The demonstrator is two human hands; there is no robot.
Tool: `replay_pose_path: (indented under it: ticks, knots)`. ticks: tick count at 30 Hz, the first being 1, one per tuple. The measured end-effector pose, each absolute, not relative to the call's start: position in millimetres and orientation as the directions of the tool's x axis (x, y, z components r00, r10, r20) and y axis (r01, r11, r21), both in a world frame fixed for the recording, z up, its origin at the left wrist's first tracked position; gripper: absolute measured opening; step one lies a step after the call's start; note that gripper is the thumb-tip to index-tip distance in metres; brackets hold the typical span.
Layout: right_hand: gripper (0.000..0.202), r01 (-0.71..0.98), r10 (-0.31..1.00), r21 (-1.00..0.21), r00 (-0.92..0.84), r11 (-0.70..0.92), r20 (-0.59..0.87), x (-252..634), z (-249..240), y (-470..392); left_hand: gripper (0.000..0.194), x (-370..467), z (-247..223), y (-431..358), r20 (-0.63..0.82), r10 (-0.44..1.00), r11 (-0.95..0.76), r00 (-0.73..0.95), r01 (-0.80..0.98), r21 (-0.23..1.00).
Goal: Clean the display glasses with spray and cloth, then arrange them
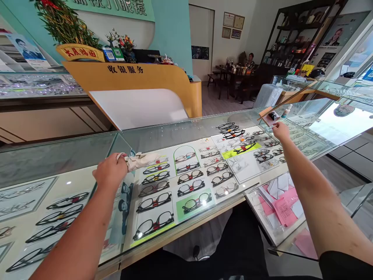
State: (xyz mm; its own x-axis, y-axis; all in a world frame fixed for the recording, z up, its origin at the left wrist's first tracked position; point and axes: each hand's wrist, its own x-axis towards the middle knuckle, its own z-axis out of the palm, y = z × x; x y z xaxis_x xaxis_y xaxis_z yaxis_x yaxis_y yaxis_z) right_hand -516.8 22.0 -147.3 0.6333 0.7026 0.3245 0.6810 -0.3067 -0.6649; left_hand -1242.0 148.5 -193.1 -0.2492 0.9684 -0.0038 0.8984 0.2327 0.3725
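Observation:
My left hand (112, 170) is closed around a crumpled pale cloth (141, 160), its loose end lying over the glass display counter (96, 146). Beneath the glass are rows of eyeglasses (190, 187) on white and green cards. At the far right of the counter, my right hand (281, 131) is closed at the near corner of a small wood-edged piece (265, 112). A dark shape shows within that piece; whether it is a tray or a mirror I cannot tell. A small bottle (287, 111) stands just beyond it.
An open drawer (262, 225) with pink and white papers (287, 208) juts out by my right leg. Across the counter stands a yellow-and-white cashier desk (163, 77). A person (250, 62) sits at a far table, near dark shelves (291, 39).

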Motion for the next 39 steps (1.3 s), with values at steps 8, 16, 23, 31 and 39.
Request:
replay_pose_path:
  ticks: [8, 16, 23, 31, 39]
  knots:
    - [0.025, 0.57, 0.949, -0.814, 0.304, -0.112, 0.082, -626, -101, 0, 0.058, -1246, -197, 149, 0.015, 0.97, 0.217, -0.244, 0.89, 0.402]
    - [0.036, 0.87, 0.32, -0.465, -0.399, -0.164, -0.859, -704, -113, -141, 0.068, -1232, -191, 133, 0.191, 0.943, 0.164, -0.274, 0.878, 0.449]
    - [0.025, 0.975, 0.691, 0.156, 0.221, -0.157, -0.688, -672, -232, -182, 0.057, -1201, -187, 114, 0.274, 0.955, -0.211, 0.111, 0.905, 0.369]
    - [0.032, 0.941, 0.903, 0.227, 0.311, -0.25, -0.296, -623, -287, -84, 0.07, -1198, -209, 126, 0.119, 0.98, -0.188, 0.161, 0.947, 0.262]
    - [0.035, 0.994, 0.993, 0.018, 0.112, -0.111, -0.048, -639, -323, 49, 0.079, -1203, -226, 137, 0.12, 0.981, -0.169, 0.153, 0.977, 0.132]
